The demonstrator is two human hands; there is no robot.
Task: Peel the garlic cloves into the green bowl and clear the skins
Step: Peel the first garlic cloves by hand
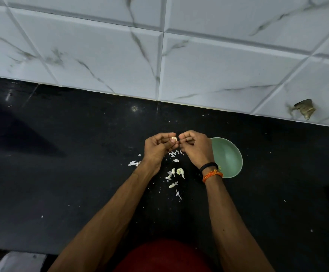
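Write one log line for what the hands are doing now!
left hand: holds garlic clove | right hand: picks at clove | green bowl: right of hands | skins: scattered on counter

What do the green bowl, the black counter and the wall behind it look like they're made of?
Bowl: probably plastic or melamine; plain pale green with a soft matte sheen, though glazed ceramic is possible. Counter: seemingly polished black stone such as granite; dark, speckled, with small glints. Wall: glossy white ceramic tiles with grey marble-like veins and bevelled joints.
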